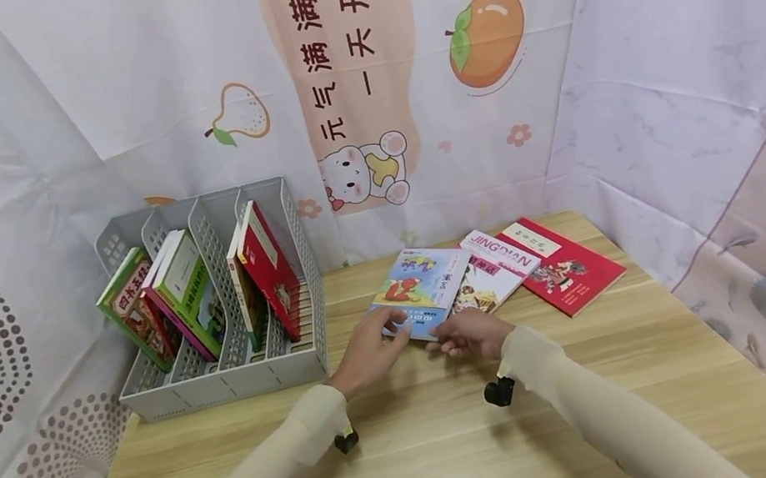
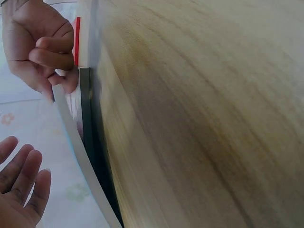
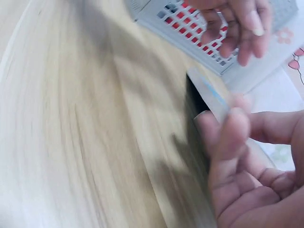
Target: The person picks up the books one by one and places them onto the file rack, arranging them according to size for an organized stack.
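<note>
Head view: right hand (image 1: 472,331), fingers pinching blue illustrated book (image 1: 427,275); left hand (image 1: 369,349), fingers apart, apparently not touching it; level, two-handed lift advisable.

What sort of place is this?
Possibly a makeshift desk corner: creased white sheets printed with fruit hang behind a light-brown wood-grain table, where a slotted grey plastic rack holds colourful leaning books.

The blue book (image 1: 415,286) covers part of the white book (image 1: 506,259). The left wrist view crops the left hand (image 1: 365,350). In the right wrist view, the right hand (image 1: 474,331) is partly blurred.
</note>
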### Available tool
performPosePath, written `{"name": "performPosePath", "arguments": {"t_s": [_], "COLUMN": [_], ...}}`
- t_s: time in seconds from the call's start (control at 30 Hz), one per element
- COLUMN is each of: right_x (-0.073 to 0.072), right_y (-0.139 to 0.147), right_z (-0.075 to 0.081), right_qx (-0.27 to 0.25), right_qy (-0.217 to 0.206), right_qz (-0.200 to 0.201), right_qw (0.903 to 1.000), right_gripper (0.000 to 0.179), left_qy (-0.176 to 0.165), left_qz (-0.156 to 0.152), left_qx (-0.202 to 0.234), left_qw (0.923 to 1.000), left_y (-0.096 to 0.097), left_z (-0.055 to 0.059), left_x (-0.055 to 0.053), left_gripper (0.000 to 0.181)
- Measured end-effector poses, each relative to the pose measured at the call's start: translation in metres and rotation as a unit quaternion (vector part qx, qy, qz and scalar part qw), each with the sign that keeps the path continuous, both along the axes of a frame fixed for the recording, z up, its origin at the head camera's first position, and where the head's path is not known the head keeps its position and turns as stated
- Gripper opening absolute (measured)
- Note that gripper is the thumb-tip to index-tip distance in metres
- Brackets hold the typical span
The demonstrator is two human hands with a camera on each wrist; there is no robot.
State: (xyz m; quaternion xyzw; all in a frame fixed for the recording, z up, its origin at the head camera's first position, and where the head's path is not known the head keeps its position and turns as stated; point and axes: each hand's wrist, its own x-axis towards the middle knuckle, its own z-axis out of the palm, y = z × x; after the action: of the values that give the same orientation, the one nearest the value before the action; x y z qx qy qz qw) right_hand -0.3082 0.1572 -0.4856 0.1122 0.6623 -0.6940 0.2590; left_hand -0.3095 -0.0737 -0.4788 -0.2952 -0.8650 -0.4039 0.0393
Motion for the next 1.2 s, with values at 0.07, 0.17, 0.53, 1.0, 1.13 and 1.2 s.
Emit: {"name": "performPosePath", "arguments": {"t_s": [0.07,0.17,0.53,1.0,1.13,1.2], "right_x": [-0.001,-0.001,-0.003,0.002,0.004,0.005], "right_y": [0.001,0.002,-0.005,0.016,0.025,0.028], "right_z": [-0.001,-0.002,0.004,-0.010,-0.014,-0.015], "right_qx": [-0.024,-0.036,-0.004,-0.035,-0.078,-0.099], "right_qy": [-0.007,-0.011,0.048,0.114,0.162,0.194], "right_qz": [-0.018,-0.035,-0.064,-0.070,-0.046,-0.020], "right_qw": [0.9995,0.9987,0.9968,0.9904,0.9827,0.9758], "right_gripper": [0.020,0.022,0.031,0.009,0.019,0.024], "left_qy": [0.000,-0.002,-0.004,-0.033,-0.037,-0.054], "left_qz": [0.000,-0.002,0.005,0.039,0.060,0.072], "left_qx": [-0.002,-0.002,0.004,0.041,0.079,0.113], "left_qw": [1.0000,1.0000,1.0000,0.9979,0.9944,0.9895], "left_y": [-0.002,-0.003,-0.010,-0.031,-0.036,-0.037], "left_z": [0.000,-0.001,-0.003,-0.004,-0.003,0.000], "left_x": [0.000,-0.001,-0.001,-0.010,-0.014,-0.015], "left_gripper": [0.026,0.028,0.028,0.022,0.018,0.022]}}
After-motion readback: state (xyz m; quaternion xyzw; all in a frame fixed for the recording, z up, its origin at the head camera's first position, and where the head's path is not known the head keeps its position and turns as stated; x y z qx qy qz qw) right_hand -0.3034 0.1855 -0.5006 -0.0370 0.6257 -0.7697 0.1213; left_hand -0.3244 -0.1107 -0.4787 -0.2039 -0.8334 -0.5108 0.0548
